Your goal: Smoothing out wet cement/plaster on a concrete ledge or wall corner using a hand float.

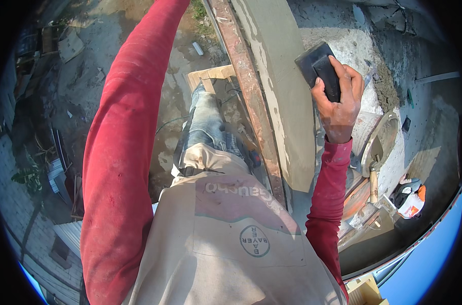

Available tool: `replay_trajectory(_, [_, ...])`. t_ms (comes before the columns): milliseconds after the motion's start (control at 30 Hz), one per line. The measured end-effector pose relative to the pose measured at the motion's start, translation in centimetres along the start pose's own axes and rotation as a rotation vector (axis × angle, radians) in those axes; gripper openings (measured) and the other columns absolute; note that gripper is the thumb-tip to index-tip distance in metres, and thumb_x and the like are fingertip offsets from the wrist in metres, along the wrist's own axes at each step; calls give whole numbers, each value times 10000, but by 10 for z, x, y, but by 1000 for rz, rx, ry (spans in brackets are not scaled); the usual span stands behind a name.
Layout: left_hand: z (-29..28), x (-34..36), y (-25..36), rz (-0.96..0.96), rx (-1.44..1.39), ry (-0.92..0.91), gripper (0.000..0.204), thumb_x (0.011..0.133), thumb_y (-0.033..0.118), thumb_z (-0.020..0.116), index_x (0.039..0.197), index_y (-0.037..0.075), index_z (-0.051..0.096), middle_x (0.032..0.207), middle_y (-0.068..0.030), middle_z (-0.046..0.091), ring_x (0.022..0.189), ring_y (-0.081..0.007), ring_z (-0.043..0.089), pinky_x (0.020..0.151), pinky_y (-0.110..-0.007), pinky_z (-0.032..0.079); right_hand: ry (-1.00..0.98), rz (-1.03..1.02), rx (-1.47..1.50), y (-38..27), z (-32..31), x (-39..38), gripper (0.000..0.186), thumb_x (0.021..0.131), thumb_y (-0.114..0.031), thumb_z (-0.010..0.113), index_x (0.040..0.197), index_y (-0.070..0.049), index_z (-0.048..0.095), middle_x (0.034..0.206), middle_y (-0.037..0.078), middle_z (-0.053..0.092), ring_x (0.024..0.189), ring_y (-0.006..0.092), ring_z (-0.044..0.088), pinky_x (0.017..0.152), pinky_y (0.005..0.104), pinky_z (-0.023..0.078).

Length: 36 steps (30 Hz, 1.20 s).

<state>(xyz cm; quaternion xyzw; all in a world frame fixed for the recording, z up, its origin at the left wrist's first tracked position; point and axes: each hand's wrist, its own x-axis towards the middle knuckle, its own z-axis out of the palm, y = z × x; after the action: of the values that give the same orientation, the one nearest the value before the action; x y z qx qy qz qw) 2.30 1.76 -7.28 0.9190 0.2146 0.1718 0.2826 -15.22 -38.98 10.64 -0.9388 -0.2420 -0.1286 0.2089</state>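
My right hand point(343, 104) grips the handle of a black rectangular plastering float point(309, 63), thumb on one side and fingers on the other. The float is at the right edge of a long strip of smooth grey mortar point(284, 96); I cannot tell whether it touches the surface. Along the strip's left side runs a worn reddish-brown board point(251, 91) with mortar smears. My left arm point(127, 117), in a red sleeve, stretches up past the top edge, so the left hand is out of sight.
A mortar-caked pan point(385, 133) and a wooden-handled trowel point(374, 185) lie right of the strip, below a heap of wet mortar point(386, 90). A white and orange bag point(413, 204) sits farther right. Below me are a light wooden plank point(218, 72) and muddy ground with debris.
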Motion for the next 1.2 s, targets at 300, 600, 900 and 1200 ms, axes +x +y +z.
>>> replay_trajectory(300, [-13,-5,4,-46,48,-15,557,1049,559,494,1159,79,754,1083,-202,776,936,-387,714,843,-463,549,-127,-350,276,-24,40,64,410,883,-297,760,1252,-117,755,1218,231,715,1154,402,674,963,517,557])
replay_trajectory(600, [-17,-5,5,-95,74,-9,602,1040,595,475,1170,81,761,1107,-213,771,974,-396,710,873,-469,543,-558,-323,189,36,-70,-35,633,682,-46,786,1297,-194,763,1148,47,663,1011,276,621,906,440,502])
replay_trajectory(900, [-19,-16,10,-100,86,-9,647,1030,630,456,1181,83,768,1132,-223,766,1011,-406,706,904,-476,536,-345,-566,142,6,16,26,554,724,-49,768,1258,-195,754,1153,21,649,1060,264,614,935,428,520])
replay_trajectory(1200, [-17,-12,11,-127,94,-11,692,1021,666,437,1192,86,775,1156,-234,761,1049,-415,701,934,-482,529,-450,-447,98,14,-69,-18,672,600,-19,778,1240,-225,778,1123,24,650,1047,275,634,862,425,515])
